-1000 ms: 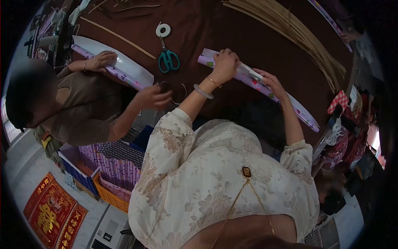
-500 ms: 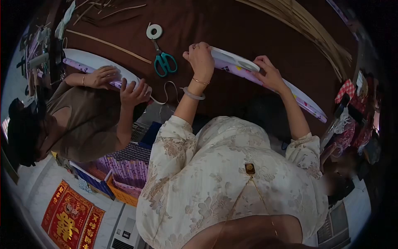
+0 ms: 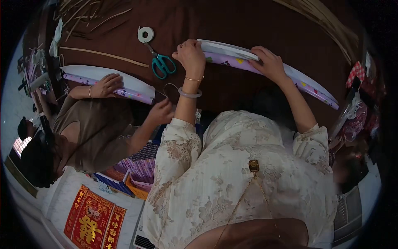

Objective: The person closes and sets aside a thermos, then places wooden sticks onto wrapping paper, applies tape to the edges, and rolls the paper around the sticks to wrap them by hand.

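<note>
A long purple patterned roll with a white inner side (image 3: pixel 232 61) lies across the brown cloth in front of me. My left hand (image 3: pixel 190 54), with a bangle and bracelet at the wrist, grips its left end, fingers closed over the edge. Farther right, my right hand (image 3: pixel 269 62) is closed on the roll's upper edge, at the end of a raised white strip. Teal-handled scissors (image 3: pixel 162 65) lie left of my left hand, their tip near a roll of white tape (image 3: pixel 145 35).
To the left a co-worker (image 3: pixel 91 128) rests one hand on another purple sheet (image 3: pixel 132 93). Thin wooden strips (image 3: pixel 103 56) lie at the upper left, more strips (image 3: pixel 327 25) at the upper right. An orange basket (image 3: pixel 137 189) stands below, and a red checked cloth (image 3: pixel 355 74) hangs right.
My left hand has moved left to the roll's end, and the white strip now stands up between my hands. The co-worker's near hand has shifted about. The whole view has turned slightly.
</note>
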### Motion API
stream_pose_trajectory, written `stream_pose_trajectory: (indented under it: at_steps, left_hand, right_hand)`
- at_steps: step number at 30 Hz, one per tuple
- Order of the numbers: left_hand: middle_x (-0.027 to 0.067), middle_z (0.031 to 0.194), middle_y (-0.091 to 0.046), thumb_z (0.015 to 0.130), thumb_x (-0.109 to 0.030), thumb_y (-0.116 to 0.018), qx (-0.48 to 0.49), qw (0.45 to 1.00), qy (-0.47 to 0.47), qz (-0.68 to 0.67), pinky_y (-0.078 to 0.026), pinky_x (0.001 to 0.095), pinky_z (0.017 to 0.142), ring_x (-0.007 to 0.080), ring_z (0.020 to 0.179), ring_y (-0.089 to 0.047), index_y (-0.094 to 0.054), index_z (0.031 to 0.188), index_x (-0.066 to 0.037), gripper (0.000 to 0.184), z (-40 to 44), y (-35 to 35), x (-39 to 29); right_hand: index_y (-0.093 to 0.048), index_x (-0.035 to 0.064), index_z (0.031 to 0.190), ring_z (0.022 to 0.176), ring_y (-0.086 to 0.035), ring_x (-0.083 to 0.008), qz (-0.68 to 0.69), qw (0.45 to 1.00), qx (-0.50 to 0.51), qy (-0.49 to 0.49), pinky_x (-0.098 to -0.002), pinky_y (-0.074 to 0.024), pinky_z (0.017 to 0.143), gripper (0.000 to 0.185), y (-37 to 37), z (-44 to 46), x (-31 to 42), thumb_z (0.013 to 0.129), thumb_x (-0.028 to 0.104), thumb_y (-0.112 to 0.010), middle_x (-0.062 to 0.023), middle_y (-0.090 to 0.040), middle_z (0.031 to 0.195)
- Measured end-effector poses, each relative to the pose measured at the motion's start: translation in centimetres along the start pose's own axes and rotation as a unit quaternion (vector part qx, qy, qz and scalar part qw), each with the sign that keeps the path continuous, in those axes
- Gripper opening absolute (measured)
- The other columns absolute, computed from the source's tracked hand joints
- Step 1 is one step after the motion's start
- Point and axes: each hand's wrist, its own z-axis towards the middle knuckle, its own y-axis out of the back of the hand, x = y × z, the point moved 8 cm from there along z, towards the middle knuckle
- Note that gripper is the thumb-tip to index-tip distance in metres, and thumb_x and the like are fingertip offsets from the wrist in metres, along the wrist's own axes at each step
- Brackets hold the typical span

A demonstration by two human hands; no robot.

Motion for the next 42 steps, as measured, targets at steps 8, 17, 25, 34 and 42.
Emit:
stream_pose_trajectory:
  at_steps: [8, 17, 25, 34, 42]
  left_hand:
    - [0.0054, 0.074, -0.063, 0.074, -0.018, -0.063, -0.017, 0.998, -0.017, 0.060, -0.030, 0.0386, 0.067, 0.0236, 0.075, -0.056, -0.060, 0.072, -0.009, 0.010, 0.3, -0.2, -1.4]
    - [0.0051, 0.072, -0.062, 0.072, -0.020, -0.065, -0.008, 0.997, -0.007, 0.082, -0.031, 0.0386, 0.066, 0.0234, 0.074, -0.057, -0.059, 0.071, -0.010, 0.011, 0.7, -0.3, -1.6]
    - [0.0059, 0.073, -0.062, 0.072, -0.023, -0.065, -0.001, 0.993, 0.014, 0.114, -0.033, 0.0397, 0.066, 0.0243, 0.075, -0.057, -0.058, 0.069, -0.010, 0.015, 0.8, -0.6, -2.2]
    - [0.0049, 0.071, -0.060, 0.072, -0.021, -0.065, 0.003, 0.989, 0.002, 0.149, -0.033, 0.0381, 0.065, 0.0224, 0.075, -0.056, -0.056, 0.069, -0.009, 0.016, 1.1, 0.0, -3.0]
    - [0.0065, 0.077, -0.061, 0.077, -0.022, -0.057, 0.065, 0.984, 0.028, 0.162, -0.036, 0.0417, 0.065, 0.0255, 0.080, -0.056, -0.058, 0.074, -0.009, 0.014, 1.5, 0.5, -3.1]
  right_hand:
    - [-0.059, 0.0113, 0.100, 0.081, -0.062, -0.0215, -0.017, 0.999, -0.043, 0.022, -0.0318, -0.0510, 0.064, 0.025, 0.5, -0.6, 0.0, 0.078, 0.024, -0.064, -0.0029, -0.062, 0.098]
    - [-0.058, 0.0109, 0.097, 0.073, -0.061, -0.0191, -0.018, 0.996, -0.080, 0.044, -0.0307, -0.0494, 0.056, 0.023, 1.3, -0.5, 0.7, 0.078, 0.022, -0.063, -0.0023, -0.061, 0.086]
    - [-0.058, 0.0114, 0.097, 0.074, -0.060, -0.0192, -0.015, 0.998, -0.063, 0.018, -0.0307, -0.0485, 0.056, 0.023, 1.3, -0.6, 0.2, 0.078, 0.022, -0.063, -0.0028, -0.061, 0.086]
    - [-0.057, 0.0092, 0.096, 0.079, -0.062, -0.0226, -0.017, 0.998, -0.057, 0.013, -0.0326, -0.0504, 0.061, 0.023, 1.9, -0.4, 0.9, 0.077, 0.020, -0.064, -0.0052, -0.062, 0.092]
    - [-0.058, 0.0088, 0.095, 0.084, -0.058, -0.0252, -0.014, 0.998, -0.061, 0.021, -0.0373, -0.0475, 0.064, 0.024, 2.4, -0.9, 1.1, 0.077, 0.024, -0.062, -0.0057, -0.060, 0.094]
